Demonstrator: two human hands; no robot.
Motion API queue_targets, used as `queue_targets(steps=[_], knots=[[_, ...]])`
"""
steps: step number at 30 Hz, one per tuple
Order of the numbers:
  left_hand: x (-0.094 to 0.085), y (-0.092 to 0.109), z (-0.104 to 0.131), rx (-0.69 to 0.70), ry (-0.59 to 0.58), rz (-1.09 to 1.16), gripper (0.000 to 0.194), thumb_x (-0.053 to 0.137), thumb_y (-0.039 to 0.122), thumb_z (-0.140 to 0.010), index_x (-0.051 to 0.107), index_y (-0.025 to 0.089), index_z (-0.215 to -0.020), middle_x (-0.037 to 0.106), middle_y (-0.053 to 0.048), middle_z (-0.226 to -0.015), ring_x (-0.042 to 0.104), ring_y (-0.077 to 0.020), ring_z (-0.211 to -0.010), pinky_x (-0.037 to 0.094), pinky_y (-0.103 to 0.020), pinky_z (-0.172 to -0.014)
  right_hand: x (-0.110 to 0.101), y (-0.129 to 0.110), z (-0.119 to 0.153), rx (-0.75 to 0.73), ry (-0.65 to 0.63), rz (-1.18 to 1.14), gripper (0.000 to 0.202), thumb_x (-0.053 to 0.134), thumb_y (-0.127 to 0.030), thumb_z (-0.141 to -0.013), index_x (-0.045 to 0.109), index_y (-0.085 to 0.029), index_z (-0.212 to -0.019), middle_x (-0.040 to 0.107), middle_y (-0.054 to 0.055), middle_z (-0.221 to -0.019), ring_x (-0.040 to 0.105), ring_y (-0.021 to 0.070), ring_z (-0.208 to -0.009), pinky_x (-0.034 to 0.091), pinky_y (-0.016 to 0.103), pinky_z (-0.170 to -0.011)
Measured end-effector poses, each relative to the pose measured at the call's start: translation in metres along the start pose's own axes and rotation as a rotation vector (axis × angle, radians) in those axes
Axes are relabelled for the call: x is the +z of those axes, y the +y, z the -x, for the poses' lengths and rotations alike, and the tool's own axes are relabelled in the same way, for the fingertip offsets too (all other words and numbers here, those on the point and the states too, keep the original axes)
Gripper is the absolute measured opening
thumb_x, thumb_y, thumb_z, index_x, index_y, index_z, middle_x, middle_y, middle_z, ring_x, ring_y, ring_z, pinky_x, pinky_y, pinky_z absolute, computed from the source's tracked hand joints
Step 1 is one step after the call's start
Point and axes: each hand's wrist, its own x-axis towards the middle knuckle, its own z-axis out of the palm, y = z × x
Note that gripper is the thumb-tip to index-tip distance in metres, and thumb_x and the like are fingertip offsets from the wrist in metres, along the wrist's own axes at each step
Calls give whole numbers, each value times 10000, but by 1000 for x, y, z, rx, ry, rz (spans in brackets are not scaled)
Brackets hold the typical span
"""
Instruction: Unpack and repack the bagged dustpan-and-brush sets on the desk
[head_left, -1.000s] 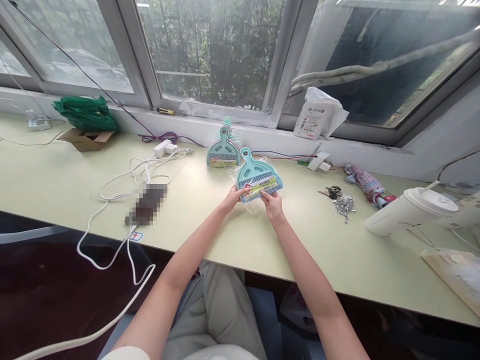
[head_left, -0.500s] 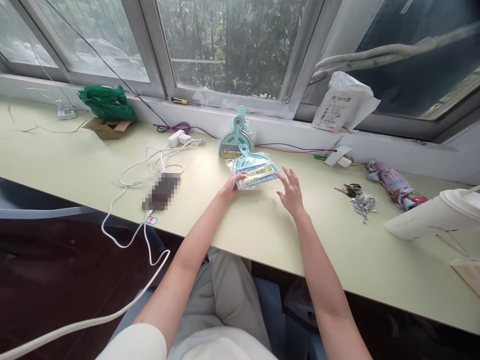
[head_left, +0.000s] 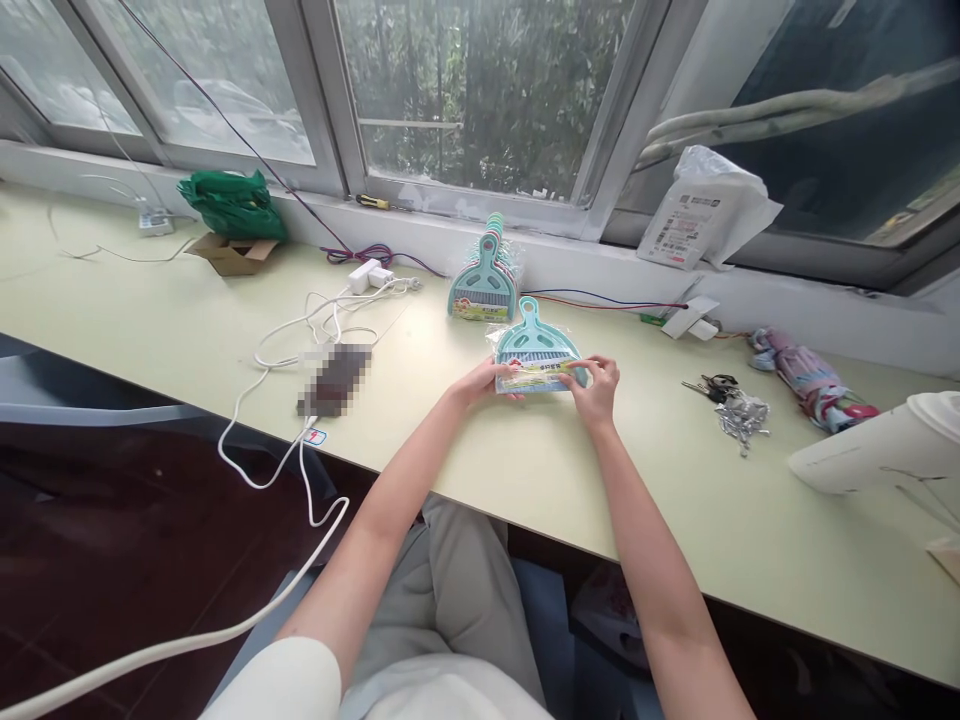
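Observation:
Between my hands is a light-blue mini dustpan and brush set (head_left: 536, 345) in clear plastic wrap, its handle pointing toward the window and a printed label across its front. My left hand (head_left: 480, 383) grips the lower left corner, thumb on top. My right hand (head_left: 595, 388) pinches the lower right corner between thumb and fingers. Just behind it, against the wall, stands a row of similar wrapped dustpan sets (head_left: 484, 275), one behind another, handles up.
On the table (head_left: 420, 430) to the left lie a blurred dark device (head_left: 334, 380), white cables and chargers (head_left: 369, 276), and a cardboard box (head_left: 231, 254) under a green bag (head_left: 229, 203). To the right are keys (head_left: 739, 412), a folded umbrella (head_left: 810, 380) and a white cup (head_left: 877, 445).
My right hand, open beside the dustpan set before, has closed on its right corner. The set has turned to face me more squarely and moved slightly right, away from the row.

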Motion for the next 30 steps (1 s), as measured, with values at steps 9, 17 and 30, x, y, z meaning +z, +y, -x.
queue_targets(steps=[9,17,30], knots=[[6,7,2,103,75,-257,703,545,546,-821,291,263,-1412,632,-127,-1178,690,-200,-769,534,-335,-682,6,16,-4,539,-142,-611,632,834,-408,-480,587,-160,-1007,679,62,-935,642,214,-821,541,375,-756],[-19,-3,-11,169,664,-1069,319,605,327,-823,611,273,-1138,700,-45,-1007,637,-222,-909,444,-289,-765,39,9,-9,250,-57,-263,491,706,-468,-643,450,-214,-976,668,52,-871,629,202,-724,498,337,-677],[-127,18,-45,240,1031,-1098,425,581,221,-818,532,202,-1239,540,-139,-1258,433,-287,-1240,411,-391,-966,162,-32,-76,-141,-232,171,608,426,-384,-885,240,-129,-1405,139,202,-1535,278,296,-1382,381,445,-1031]])
